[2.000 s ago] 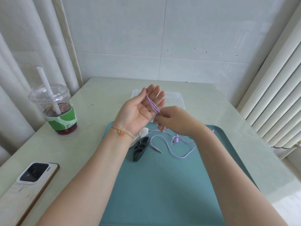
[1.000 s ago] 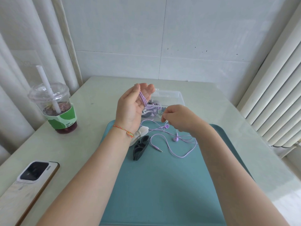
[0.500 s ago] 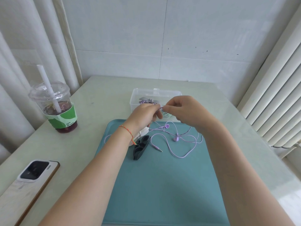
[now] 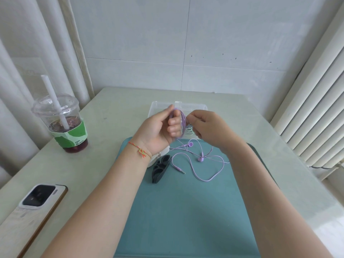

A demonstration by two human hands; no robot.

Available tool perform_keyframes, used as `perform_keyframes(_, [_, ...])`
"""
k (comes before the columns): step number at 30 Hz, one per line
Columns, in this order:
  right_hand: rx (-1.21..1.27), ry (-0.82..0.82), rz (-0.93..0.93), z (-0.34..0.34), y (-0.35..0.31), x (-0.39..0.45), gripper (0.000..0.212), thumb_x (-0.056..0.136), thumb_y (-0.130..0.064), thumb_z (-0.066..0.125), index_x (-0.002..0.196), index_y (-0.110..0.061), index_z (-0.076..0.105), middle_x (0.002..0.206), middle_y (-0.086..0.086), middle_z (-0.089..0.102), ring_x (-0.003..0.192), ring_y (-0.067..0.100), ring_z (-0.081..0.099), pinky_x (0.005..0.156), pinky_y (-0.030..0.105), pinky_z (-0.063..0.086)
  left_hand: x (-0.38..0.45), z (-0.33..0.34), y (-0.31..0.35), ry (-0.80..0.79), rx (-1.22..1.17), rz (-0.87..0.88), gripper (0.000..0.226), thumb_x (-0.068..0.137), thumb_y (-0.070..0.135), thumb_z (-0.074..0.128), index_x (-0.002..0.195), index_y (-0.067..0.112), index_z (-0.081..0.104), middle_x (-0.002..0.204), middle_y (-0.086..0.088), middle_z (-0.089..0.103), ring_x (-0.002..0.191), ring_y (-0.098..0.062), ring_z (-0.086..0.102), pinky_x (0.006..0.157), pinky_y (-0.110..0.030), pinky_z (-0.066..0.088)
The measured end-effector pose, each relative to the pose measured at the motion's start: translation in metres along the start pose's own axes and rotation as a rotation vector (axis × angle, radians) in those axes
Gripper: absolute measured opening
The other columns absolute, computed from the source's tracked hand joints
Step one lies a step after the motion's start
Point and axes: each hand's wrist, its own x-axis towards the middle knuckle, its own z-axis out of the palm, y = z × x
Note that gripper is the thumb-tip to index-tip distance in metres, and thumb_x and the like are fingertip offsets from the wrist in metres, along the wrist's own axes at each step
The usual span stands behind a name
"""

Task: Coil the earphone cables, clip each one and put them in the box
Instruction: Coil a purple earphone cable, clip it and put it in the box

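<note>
Left grip [image 4: 160, 127] looped in thin lilac cable [image 4: 183, 125]

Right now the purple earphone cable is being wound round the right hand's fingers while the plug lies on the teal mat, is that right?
Not quite: the head view shows the purple earphone cable looped round the left hand's fingers; the right hand feeds it. The plug does lie on the teal mat.

Left forearm [image 4: 104, 198]: bare, no sleeve in view.
Left wrist: thin braided cord bracelet in red and orange [image 4: 140, 150], with a small yellow-green knotted charm and short loose orange ends.
Left hand [image 4: 158, 129]: bare, no rings or glove visible.
Right forearm [image 4: 260, 192]: bare, no sleeve.
Right hand [image 4: 206, 127]: bare, no jewellery visible.
</note>
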Motion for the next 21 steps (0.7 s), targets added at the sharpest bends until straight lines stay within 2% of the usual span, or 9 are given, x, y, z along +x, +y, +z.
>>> perform_keyframes(4, [-0.045, -0.057, -0.012, 0.007, -0.002, -0.001, 0.029, 0.097, -0.022, 0.051, 0.070, -0.017, 0.058, 0.056, -0.001, 0.045, 0.042, 0.007, 0.034, 0.043, 0.014, 0.032, 0.000, -0.001, 0.005, 0.064, -0.262, 0.100, 0.044, 0.103, 0.027, 0.040, 0.078, 0.006, 0.069, 0.068, -0.003, 0.067, 0.058, -0.017, 0.066, 0.056, -0.024, 0.056])
perform_keyframes(6, [-0.083, -0.072, -0.030, 0.012, -0.004, -0.002, 0.033, 0.097, -0.021, 0.050, 0.065, -0.016, 0.052, 0.057, 0.000, 0.044, 0.045, 0.008, 0.035, 0.045, 0.016, 0.032, 0.000, -0.001, 0.003, 0.096, -0.293, 0.139, 0.037, 0.103, 0.026, 0.040, 0.089, 0.004, 0.066, 0.081, -0.008, 0.073, 0.076, -0.024, 0.073, 0.066, -0.029, 0.060])
perform_keyframes(8, [-0.123, -0.093, -0.036, 0.015, -0.005, -0.003, 0.030, 0.097, -0.020, 0.048, 0.071, -0.015, 0.061, 0.060, 0.003, 0.044, 0.051, 0.013, 0.036, 0.047, 0.019, 0.031, 0.000, 0.000, 0.002, 0.108, -0.285, 0.174, 0.034, 0.104, 0.026, 0.038, 0.094, 0.004, 0.062, 0.088, -0.010, 0.074, 0.085, -0.028, 0.073, 0.074, -0.033, 0.061])
perform_keyframes(10, [-0.155, -0.111, -0.025, 0.016, -0.006, -0.003, 0.027, 0.097, -0.020, 0.047, 0.085, -0.013, 0.070, 0.063, 0.005, 0.044, 0.054, 0.015, 0.035, 0.048, 0.021, 0.030, 0.001, 0.001, 0.002, 0.137, -0.278, 0.197, 0.034, 0.105, 0.027, 0.038, 0.092, 0.006, 0.060, 0.083, -0.008, 0.074, 0.083, -0.027, 0.073, 0.081, -0.038, 0.059])
perform_keyframes(12, [-0.167, -0.133, -0.009, 0.016, -0.007, -0.004, 0.027, 0.095, -0.020, 0.048, 0.088, -0.018, 0.073, 0.062, 0.005, 0.044, 0.056, 0.016, 0.036, 0.052, 0.026, 0.032, 0.003, -0.001, 0.003, 0.186, -0.313, 0.194, 0.035, 0.105, 0.028, 0.038, 0.087, 0.007, 0.060, 0.064, -0.001, 0.065, 0.062, -0.018, 0.069, 0.088, -0.042, 0.054])
perform_keyframes(14, [-0.162, -0.166, 0.001, 0.016, -0.010, -0.006, 0.027, 0.094, -0.022, 0.049, 0.086, -0.022, 0.074, 0.060, 0.005, 0.043, 0.056, 0.017, 0.037, 0.054, 0.027, 0.032, 0.003, -0.005, 0.004, 0.207, -0.355, 0.180, 0.038, 0.105, 0.029, 0.038, 0.082, 0.008, 0.060, 0.051, 0.003, 0.045, 0.044, -0.011, 0.048, 0.088, -0.040, 0.052])
perform_keyframes(16, [-0.171, -0.195, 0.001, 0.017, -0.011, -0.007, 0.026, 0.093, -0.024, 0.050, 0.084, -0.022, 0.075, 0.062, 0.007, 0.043, 0.058, 0.018, 0.038, 0.054, 0.027, 0.032, 0.003, -0.008, 0.005, 0.207, -0.356, 0.178, 0.038, 0.104, 0.029, 0.038, 0.081, 0.007, 0.059, 0.051, 0.004, 0.035, 0.043, -0.011, 0.036, 0.088, -0.037, 0.050])
perform_keyframes(18, [-0.190, -0.226, -0.004, 0.016, -0.013, -0.009, 0.026, 0.093, -0.023, 0.049, 0.085, -0.023, 0.075, 0.063, 0.008, 0.043, 0.058, 0.018, 0.039, 0.051, 0.026, 0.032, 0.003, -0.010, 0.006, 0.223, -0.312, 0.206, 0.032, 0.103, 0.024, 0.038, 0.085, 0.007, 0.059, 0.054, 0.003, 0.037, 0.046, -0.012, 0.039, 0.095, -0.037, 0.048])
perform_keyframes(21, [-0.230, -0.262, -0.025, 0.015, -0.017, -0.012, 0.026, 0.092, -0.022, 0.048, 0.085, -0.025, 0.074, 0.062, 0.005, 0.044, 0.056, 0.018, 0.037, 0.046, 0.022, 0.031, 0.004, -0.010, 0.003, 0.290, -0.172, 0.263, 0.027, 0.102, 0.017, 0.042, 0.091, 0.006, 0.064, 0.063, 0.000, 0.060, 0.062, -0.015, 0.061, 0.099, -0.039, 0.047])
